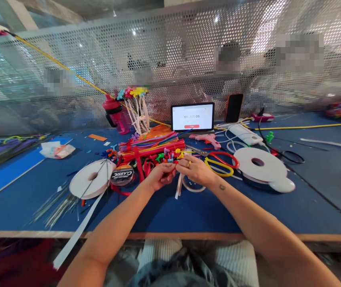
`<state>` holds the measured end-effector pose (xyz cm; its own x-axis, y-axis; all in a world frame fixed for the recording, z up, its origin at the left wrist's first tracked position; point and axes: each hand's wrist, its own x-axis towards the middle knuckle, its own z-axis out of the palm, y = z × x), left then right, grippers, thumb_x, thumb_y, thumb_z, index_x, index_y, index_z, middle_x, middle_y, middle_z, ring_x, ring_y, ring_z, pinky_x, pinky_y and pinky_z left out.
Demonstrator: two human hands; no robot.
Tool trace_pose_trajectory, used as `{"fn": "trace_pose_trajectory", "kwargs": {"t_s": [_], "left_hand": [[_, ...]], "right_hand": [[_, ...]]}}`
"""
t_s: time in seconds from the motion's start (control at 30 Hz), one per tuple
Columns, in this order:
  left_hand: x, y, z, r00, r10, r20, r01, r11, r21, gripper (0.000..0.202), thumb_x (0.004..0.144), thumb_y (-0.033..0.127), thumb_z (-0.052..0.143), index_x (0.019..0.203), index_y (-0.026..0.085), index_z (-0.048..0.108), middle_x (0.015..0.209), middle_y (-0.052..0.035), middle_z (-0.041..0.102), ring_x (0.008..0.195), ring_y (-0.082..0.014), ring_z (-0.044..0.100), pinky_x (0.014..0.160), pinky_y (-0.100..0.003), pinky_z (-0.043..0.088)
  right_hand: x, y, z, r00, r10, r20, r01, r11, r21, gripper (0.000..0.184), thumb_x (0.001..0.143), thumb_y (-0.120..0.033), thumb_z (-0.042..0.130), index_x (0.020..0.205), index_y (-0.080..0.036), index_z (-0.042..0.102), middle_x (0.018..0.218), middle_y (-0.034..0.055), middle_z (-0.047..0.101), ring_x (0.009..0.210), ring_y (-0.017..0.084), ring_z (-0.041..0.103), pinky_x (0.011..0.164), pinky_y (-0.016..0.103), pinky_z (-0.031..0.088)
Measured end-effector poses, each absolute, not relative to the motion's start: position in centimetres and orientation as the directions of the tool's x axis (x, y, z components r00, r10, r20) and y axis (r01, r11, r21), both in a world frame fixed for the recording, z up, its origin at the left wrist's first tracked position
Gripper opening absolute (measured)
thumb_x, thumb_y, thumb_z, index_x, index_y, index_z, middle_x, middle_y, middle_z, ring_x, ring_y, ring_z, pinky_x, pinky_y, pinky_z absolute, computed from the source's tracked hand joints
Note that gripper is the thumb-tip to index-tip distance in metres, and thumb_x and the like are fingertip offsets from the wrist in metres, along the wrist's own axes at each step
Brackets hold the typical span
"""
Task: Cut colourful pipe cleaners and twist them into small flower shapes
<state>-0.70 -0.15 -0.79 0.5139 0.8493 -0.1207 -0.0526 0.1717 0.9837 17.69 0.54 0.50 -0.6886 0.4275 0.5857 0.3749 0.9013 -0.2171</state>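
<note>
My left hand (162, 176) and my right hand (196, 169) meet above the middle of the table, fingertips pinched together. A speck of red shows between them, but the fingers hide most of what they hold. Just behind lie small colourful twisted pieces (170, 154) and a bundle of pipe cleaners (150, 145), mostly red and pink. Scissors (219, 170) with red and yellow handles rest beyond my right hand. Under my right wrist is a whitish ring (194, 189). A round tin (123, 175) marked "CLASSIC" sits left of my left hand.
White ribbon spools stand left (83, 183) and right (261, 165). Thin wires (58, 205) lie front left. Farther back are a pink bottle (116, 113), a bunch of craft flowers (137, 107), a tablet timer (192, 116), a pink glue gun (207, 139), a phone (234, 108) and cables.
</note>
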Motion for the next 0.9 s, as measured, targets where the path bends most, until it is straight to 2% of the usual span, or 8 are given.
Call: {"fn": "trace_pose_trajectory", "kwargs": {"t_s": [0.13,0.23,0.3,0.4,0.5,0.63,0.8,0.9], "left_hand": [[-1.0,-0.3,-0.7,0.369,0.919,0.136,0.115,-0.19,0.975,0.033,0.081,0.044,0.051,0.064,0.015,0.055,0.05,0.0002,0.048,0.039,-0.0067,0.037,0.039,-0.02,0.025],[-1.2,-0.9,-0.5,0.325,0.819,0.474,0.409,-0.573,0.71,0.026,0.084,0.036,0.048,0.072,0.017,0.062,0.071,-0.005,0.059,0.065,-0.0125,0.053,0.06,-0.023,0.039],[-1.2,-1.2,-0.5,0.346,0.767,0.54,0.482,-0.639,0.6,0.022,0.084,0.034,0.049,0.078,0.019,0.064,0.08,-0.006,0.06,0.074,-0.0143,0.054,0.067,-0.025,0.039],[-0.9,-1.2,-0.6,0.286,0.841,0.459,0.368,-0.539,0.758,0.026,0.083,0.038,0.051,0.073,0.017,0.063,0.067,-0.0036,0.054,0.063,-0.012,0.049,0.059,-0.023,0.036],[-0.6,-0.6,-1.0,0.339,0.934,0.115,0.02,-0.129,0.991,0.036,0.079,0.047,0.054,0.063,0.015,0.057,0.047,0.0032,0.035,0.042,-0.0068,0.03,0.043,-0.021,0.023],[-0.5,0.0,-1.4,0.502,0.859,-0.101,-0.092,0.17,0.981,0.036,0.077,0.047,0.055,0.061,0.015,0.053,0.042,0.0076,0.023,0.037,-0.005,0.016,0.039,-0.02,0.015],[-1.0,-0.9,-0.7,0.233,0.87,0.434,0.347,-0.491,0.799,0.029,0.081,0.04,0.052,0.067,0.017,0.062,0.062,-0.0028,0.053,0.06,-0.0121,0.047,0.056,-0.022,0.034],[-1.3,-1.3,-0.4,0.237,0.812,0.533,0.473,-0.575,0.667,0.021,0.08,0.037,0.054,0.077,0.02,0.066,0.078,-0.0061,0.059,0.073,-0.0151,0.052,0.064,-0.023,0.036]], "right_hand": [[17.8,0.9,0.3,-0.605,0.595,0.529,0.364,0.798,-0.481,0.031,0.094,-0.036,0.033,0.085,-0.018,0.058,0.077,0.0067,0.06,0.074,0.017,0.053,0.073,0.032,0.042],[17.3,1.0,0.1,-0.589,0.739,0.327,0.195,0.522,-0.83,0.041,0.094,-0.045,0.028,0.078,-0.017,0.052,0.064,0.0017,0.056,0.059,0.012,0.052,0.058,0.025,0.042],[17.0,0.9,0.0,-0.626,0.729,0.278,0.124,0.445,-0.887,0.036,0.093,-0.044,0.032,0.075,-0.017,0.048,0.06,-0.0008,0.052,0.054,0.011,0.049,0.054,0.023,0.04],[17.0,0.7,0.3,-0.585,0.698,0.413,0.199,0.617,-0.761,0.025,0.093,-0.036,0.037,0.079,-0.018,0.05,0.064,0.0,0.054,0.059,0.012,0.049,0.059,0.025,0.041],[17.5,0.6,0.6,-0.59,0.54,0.6,0.386,0.842,-0.378,0.023,0.093,-0.025,0.036,0.081,-0.019,0.055,0.072,0.0046,0.058,0.073,0.016,0.051,0.072,0.03,0.041],[18.3,0.8,0.6,-0.723,0.406,0.559,0.437,0.895,-0.085,0.024,0.093,-0.024,0.036,0.086,-0.02,0.059,0.082,0.0083,0.061,0.083,0.019,0.051,0.079,0.033,0.039],[17.7,1.3,-0.1,-0.607,0.697,0.382,0.274,0.634,-0.723,0.038,0.094,-0.042,0.028,0.077,-0.018,0.052,0.065,0.0019,0.056,0.061,0.013,0.051,0.06,0.026,0.04],[17.0,1.1,-0.3,-0.606,0.726,0.325,0.155,0.509,-0.847,0.034,0.093,-0.044,0.032,0.076,-0.018,0.046,0.06,-0.0015,0.05,0.053,0.011,0.046,0.053,0.023,0.038]]}}
